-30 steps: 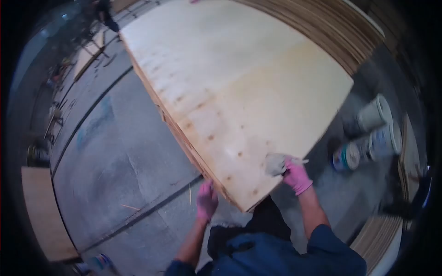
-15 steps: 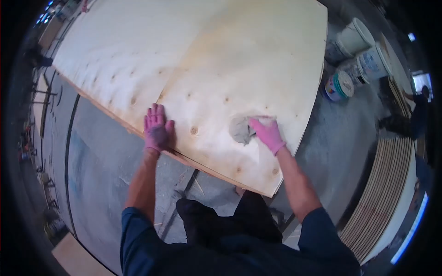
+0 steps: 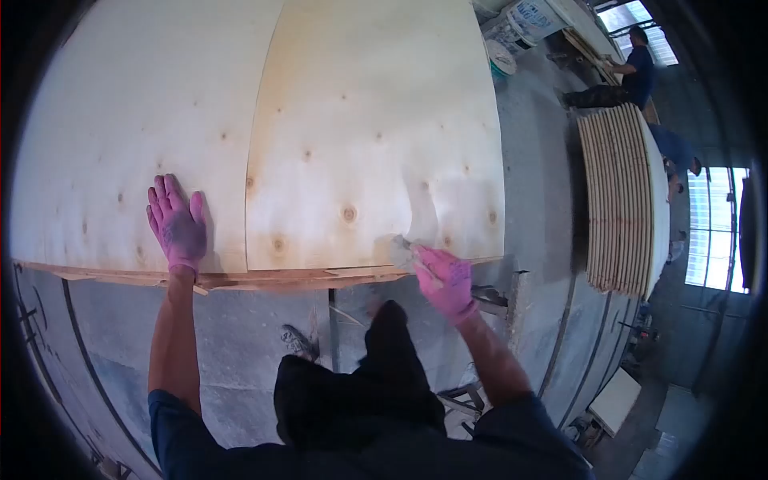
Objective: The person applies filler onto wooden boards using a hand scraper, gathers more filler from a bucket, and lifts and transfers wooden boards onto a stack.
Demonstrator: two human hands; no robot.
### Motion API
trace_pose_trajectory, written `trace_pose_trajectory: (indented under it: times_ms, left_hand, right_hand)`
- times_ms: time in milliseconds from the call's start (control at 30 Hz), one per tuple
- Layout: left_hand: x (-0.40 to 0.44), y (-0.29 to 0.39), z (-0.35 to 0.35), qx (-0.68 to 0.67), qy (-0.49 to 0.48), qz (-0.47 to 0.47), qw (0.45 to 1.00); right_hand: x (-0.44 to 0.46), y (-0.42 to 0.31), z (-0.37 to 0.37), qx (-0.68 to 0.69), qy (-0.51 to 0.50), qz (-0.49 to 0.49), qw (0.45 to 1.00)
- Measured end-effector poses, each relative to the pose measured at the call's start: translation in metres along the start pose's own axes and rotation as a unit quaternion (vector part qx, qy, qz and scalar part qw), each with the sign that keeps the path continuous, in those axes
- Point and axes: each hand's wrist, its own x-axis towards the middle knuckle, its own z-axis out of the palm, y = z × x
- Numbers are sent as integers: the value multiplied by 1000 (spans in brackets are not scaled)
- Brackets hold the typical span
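A damp-looking grey streak [image 3: 422, 210] is marking the broad, pale wooden panel [image 3: 384, 180] before you, but round brown knots [image 3: 349, 214] are showing bare, so much seems left. Your pink-gloved right hand [image 3: 442, 280] is gripping a grey, putty-like lump [image 3: 402, 251] at the near edge; your pink-gloved left hand [image 3: 178, 228] is lying flat, fingers extended.

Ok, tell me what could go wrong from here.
The right hand holds the grey tool close to the front edge of the wood sheet, so it might slip off that edge. The left hand lies flat near the ragged edge layers, which could snag or scratch it if it slides back.
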Motion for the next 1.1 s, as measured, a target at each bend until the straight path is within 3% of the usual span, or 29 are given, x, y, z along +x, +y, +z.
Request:
trace_pose_trajectory:
  times_ms: [167, 200, 267, 300, 400, 467, 500, 567, 633, 667, 800, 867, 1000, 1100]
  left_hand:
    - [12, 0, 3, 21, 2, 12, 1000]
    - [18, -6, 2, -7, -8, 35, 999]
    - [50, -26, -3, -57, -41, 98, 993]
    - [75, -38, -3, -94, -56, 118, 987]
    - [162, -90, 13, -62, -55, 24, 996]
    - [200, -121, 15, -61, -41, -51, 996]
    - [212, -132, 16, -63, -41, -92, 993]
    - [220, -134, 17, -51, -30, -78, 995]
    - [226, -136, 18, -53, -23, -69, 996]
    - [227, -137, 17, -59, -34, -77, 995]
    - [219, -136, 11, -67, -53, -80, 993]
    - [221, -137, 12, -67, -48, -80, 993]
    - [213, -140, 18, -67, -44, -75, 994]
    - [201, -157, 25, -60, -23, 4, 998]
  right_hand:
    - [34, -57, 58, 22, 36, 63, 997]
    - [57, -62, 66, 180, 7, 148, 973]
    - [114, -59, 70, 468, -72, 293, 831]
    - [152, -64, 77, 522, -41, 298, 798]
    - [297, -50, 104, 583, 47, 368, 722]
    - [394, -51, 102, 649, 31, 327, 686]
    - [438, -52, 105, 703, 16, 316, 638]
    - [491, -51, 121, 795, -13, 306, 524]
    - [513, -47, 134, 513, -23, 283, 810]
    - [526, -45, 139, 339, -26, 249, 907]
    - [542, -83, 132, 59, -87, 126, 986]
    - [516, -114, 134, -106, -100, 26, 989]
    - [395, -141, 137, -94, -127, 23, 987]
    - [285, -174, 138, -90, -85, 17, 992]
